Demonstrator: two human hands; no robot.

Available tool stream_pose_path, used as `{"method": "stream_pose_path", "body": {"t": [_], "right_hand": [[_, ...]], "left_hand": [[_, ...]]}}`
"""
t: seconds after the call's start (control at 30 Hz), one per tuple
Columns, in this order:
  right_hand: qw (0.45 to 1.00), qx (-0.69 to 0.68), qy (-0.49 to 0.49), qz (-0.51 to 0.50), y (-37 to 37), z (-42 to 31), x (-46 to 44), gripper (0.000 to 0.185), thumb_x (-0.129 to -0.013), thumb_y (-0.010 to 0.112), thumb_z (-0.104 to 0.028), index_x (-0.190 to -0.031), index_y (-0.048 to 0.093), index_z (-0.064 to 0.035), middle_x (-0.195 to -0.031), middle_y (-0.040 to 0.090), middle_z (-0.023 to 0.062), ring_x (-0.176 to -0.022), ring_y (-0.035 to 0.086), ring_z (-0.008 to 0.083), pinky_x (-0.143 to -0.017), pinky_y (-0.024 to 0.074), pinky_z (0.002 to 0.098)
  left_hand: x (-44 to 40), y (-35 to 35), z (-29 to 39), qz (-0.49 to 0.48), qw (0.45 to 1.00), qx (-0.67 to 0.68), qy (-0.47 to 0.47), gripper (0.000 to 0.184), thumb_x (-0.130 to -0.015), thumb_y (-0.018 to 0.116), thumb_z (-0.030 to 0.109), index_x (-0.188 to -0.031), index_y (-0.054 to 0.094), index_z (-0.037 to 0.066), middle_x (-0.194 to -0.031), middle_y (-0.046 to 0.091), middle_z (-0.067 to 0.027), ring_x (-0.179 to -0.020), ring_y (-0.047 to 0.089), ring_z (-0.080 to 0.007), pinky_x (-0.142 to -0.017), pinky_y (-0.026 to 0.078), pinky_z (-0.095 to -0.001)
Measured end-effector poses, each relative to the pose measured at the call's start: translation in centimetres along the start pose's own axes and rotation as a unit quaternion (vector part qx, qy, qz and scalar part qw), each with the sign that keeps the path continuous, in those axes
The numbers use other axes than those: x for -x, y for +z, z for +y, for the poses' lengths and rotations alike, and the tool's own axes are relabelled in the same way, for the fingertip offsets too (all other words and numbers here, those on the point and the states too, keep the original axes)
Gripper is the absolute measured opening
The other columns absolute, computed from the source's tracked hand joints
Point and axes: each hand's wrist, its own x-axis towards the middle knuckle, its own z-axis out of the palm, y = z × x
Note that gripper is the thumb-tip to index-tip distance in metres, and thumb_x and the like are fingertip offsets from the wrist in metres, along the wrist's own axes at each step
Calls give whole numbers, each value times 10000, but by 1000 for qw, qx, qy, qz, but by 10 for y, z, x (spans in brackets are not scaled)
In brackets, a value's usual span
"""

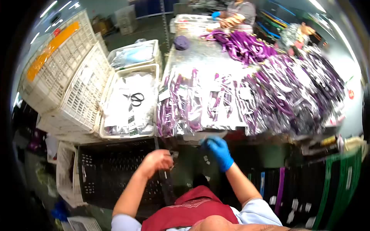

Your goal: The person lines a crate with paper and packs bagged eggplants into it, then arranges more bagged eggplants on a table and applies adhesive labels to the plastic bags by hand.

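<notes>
My left hand (157, 161) is bare and hovers over the right edge of the black crate (115, 173), its fingers curled and slightly blurred. Whether anything small is in them cannot be made out. In a blue glove, my right hand (217, 151) is just in front of the table edge, fingers bent together; what they may hold is hidden. Beyond both hands, long purple eggplants in clear plastic bags (179, 102) lie in rows on the metal table (192, 57). Another bagged group (221, 98) lies beyond my right hand.
A larger heap of bagged eggplants (285, 92) covers the table's right side, with loose eggplants (250, 46) behind. Black scissors (135, 99) lie in a white crate (157, 77) at left. Stacked crates (320, 192) stand at lower right. Two other people (244, 13) are across the table.
</notes>
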Motion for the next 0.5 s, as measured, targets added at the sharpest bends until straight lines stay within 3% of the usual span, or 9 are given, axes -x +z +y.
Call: {"method": "stream_pose_path", "body": {"t": [0.03,0.1,0.17,0.23,0.27,0.3,0.37,0.43,0.5], "right_hand": [[999,-28,34,22,-12,-6,-34,235,-843,496,-147,-1023,550,-6,-912,583,56,-865,534,125,-765,433,278],[990,-72,33,114,-29,-6,-103,231,-826,513,-152,-995,557,-1,-893,582,52,-823,526,121,-732,431,271],[981,-38,94,168,-44,8,-152,251,-807,544,-192,-981,560,-13,-877,580,41,-769,523,121,-706,425,260],[965,-16,249,75,-71,52,-198,311,-764,597,-260,-977,560,-37,-858,565,29,-681,499,121,-613,418,241],[962,-81,252,62,-60,47,-201,305,-759,605,-258,-964,555,-37,-833,557,30,-645,483,117,-586,415,247],[955,-145,253,46,-47,41,-200,300,-754,612,-255,-950,550,-38,-808,549,30,-609,466,112,-560,412,253],[960,-100,252,72,-45,52,-210,304,-731,643,-254,-927,514,-61,-748,523,13,-552,449,97,-517,399,267],[950,-126,287,7,-50,46,-216,290,-728,646,-250,-910,517,-65,-740,528,10,-561,456,107,-520,397,269],[954,-96,283,1,-53,44,-222,209,-729,630,-206,-863,527,-83,-762,540,11,-598,470,113,-548,396,271]], "left_hand": [[-20,-9,19,48,995,-8,82,346,-842,494,209,-1095,462,-24,-946,588,-140,-838,588,-220,-684,484,-293],[-69,-27,53,166,977,-40,130,343,-835,509,226,-1074,477,-18,-927,586,-123,-826,578,-186,-699,470,-293],[-122,-48,65,303,925,-176,144,396,-845,503,234,-1144,440,-18,-972,572,-154,-911,555,-212,-745,449,-314],[-181,-77,49,346,885,-268,158,442,-840,511,256,-1176,422,-16,-1014,556,-161,-949,535,-227,-791,425,-312],[-196,-74,55,366,860,-315,166,466,-837,516,268,-1192,413,-15,-1035,547,-165,-968,525,-234,-814,413,-312],[-205,-72,61,362,830,-412,97,627,-773,573,374,-1227,381,-13,-1086,519,-207,-994,513,-308,-867,391,-342],[-204,-30,81,405,699,-589,-11,804,-661,634,491,-1230,376,-15,-1123,489,-250,-1020,495,-353,-881,381,-389],[-208,-27,93,417,723,-547,-60,908,-608,647,552,-1241,351,-27,-1223,396,-258,-1141,378,-397,-933,333,-440],[-222,-61,78,382,779,-494,-53,857,-574,674,553,-1165,450,-27,-1135,482,-260,-1076,463,-362,-899,375,-407]]}}
